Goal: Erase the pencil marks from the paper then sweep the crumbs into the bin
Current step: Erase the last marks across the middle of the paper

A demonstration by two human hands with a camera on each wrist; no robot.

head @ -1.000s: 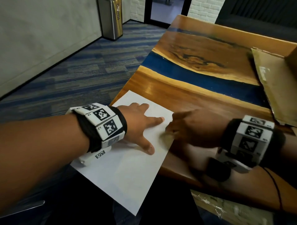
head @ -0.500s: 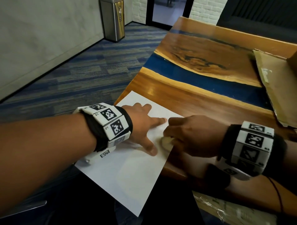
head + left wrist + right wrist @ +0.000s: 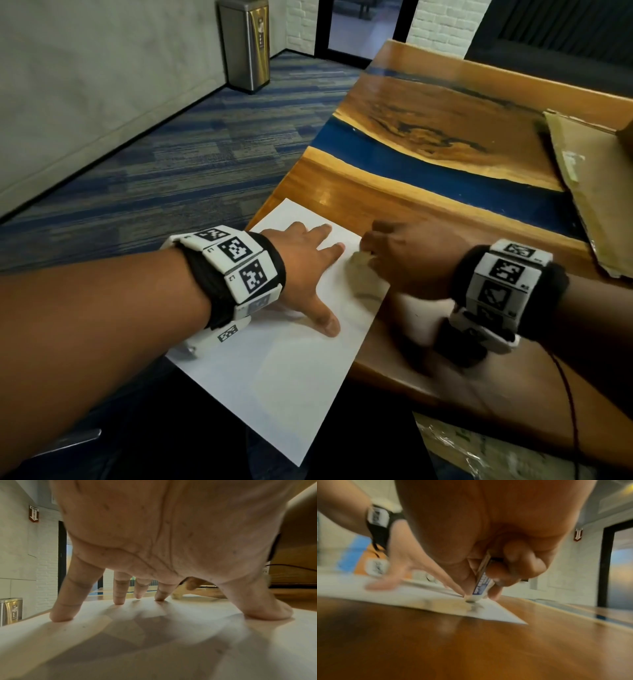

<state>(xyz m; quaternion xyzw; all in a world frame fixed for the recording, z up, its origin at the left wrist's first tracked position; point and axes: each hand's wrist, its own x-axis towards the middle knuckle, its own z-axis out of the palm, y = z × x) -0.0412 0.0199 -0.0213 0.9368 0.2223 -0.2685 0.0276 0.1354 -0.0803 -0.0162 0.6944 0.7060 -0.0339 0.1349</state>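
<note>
Wooden desk [image 3: 394,192], erasing in progress
left hand [image 3: 305,270] spread flat, pinning paper [image 3: 274,377]; right hand [image 3: 411,260] grasping eraser [image 3: 482,588], rubbing the sheet's edge.

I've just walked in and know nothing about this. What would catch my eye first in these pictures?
Probably the two hands meeting on a white sheet of paper that hangs over the near corner of a glossy wooden table with a blue streak. The left hand presses it flat with spread fingers, while the right hand pinches a small eraser against the sheet's right edge. Chunky white wristbands with black square codes stand out too.
</note>
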